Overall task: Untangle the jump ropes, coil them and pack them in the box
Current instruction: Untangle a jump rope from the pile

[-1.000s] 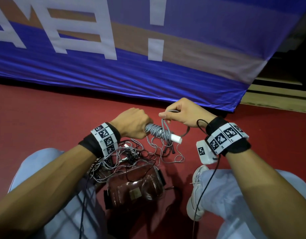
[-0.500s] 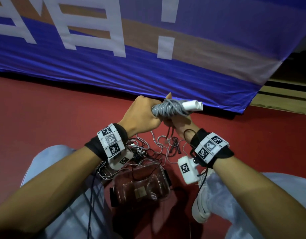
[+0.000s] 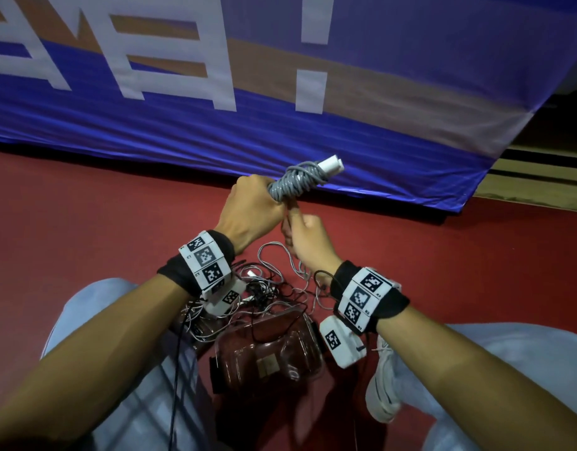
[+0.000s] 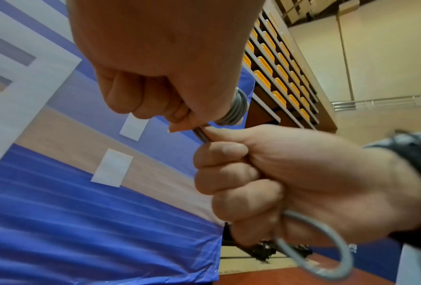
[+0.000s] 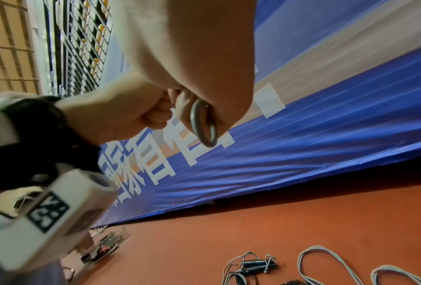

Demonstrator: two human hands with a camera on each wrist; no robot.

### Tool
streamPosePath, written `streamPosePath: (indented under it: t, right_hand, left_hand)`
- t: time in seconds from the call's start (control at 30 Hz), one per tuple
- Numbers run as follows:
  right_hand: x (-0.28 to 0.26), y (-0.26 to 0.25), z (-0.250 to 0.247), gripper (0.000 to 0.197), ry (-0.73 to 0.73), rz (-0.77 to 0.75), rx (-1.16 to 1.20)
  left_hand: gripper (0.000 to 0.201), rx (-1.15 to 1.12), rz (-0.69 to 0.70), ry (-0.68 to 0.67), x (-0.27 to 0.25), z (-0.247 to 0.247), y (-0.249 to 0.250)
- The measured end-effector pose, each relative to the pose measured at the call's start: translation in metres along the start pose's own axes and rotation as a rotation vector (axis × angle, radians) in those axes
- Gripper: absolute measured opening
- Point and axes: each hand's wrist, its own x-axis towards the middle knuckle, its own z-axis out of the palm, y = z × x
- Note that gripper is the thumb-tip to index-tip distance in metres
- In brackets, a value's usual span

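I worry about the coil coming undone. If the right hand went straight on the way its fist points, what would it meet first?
Likely the left hand: the right hand points up along the grey rope to it, the coiled rope just beyond. Depth is unclear.

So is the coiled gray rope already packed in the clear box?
No, the coiled gray rope is gripped in the left hand, raised above the floor, apart from the clear box near the person's legs.
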Motion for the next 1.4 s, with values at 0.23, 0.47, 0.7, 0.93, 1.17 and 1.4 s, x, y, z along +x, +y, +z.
streamPosePath:
  t: [0.23,0.47,0.7,0.93,1.17,1.4]
  right_hand:
    - [-0.036,-0.009,0.013,0.054,-0.113,-0.071,-0.460]
    - [-0.050,-0.026,-0.020,0.016,-0.129,-0.243,-0.987]
    - [-0.034,-0.039,-0.056,0.021,-0.203,-0.090,-0.670]
    - [-0.023,-0.046,-0.076,0.021,-0.477,0.167,-0.150]
    - [-0.017,-0.042,-0.085,0.036,-0.286,-0.100,-0.574]
    - [-0.010,-0.028,-0.084,0.042,-0.095,-0.247,-0.677]
  left_hand:
    - [0.017,0.240,-0.168,-0.101,0.011,0.013,-0.018]
    - [0.019,0.385,-0.168,-0.325,-0.007,0.044,-0.017]
    - [0.014,0.394,-0.028,-0.500,-0.021,0.072,-0.012]
    - [0.015,0.395,0.127,-0.472,-0.024,0.078,-0.015]
    - [0.017,0.385,0.150,-0.482,-0.029,0.078,-0.004]
    - [0.021,0.607,0.224,-0.358,-0.026,0.067,0.013]
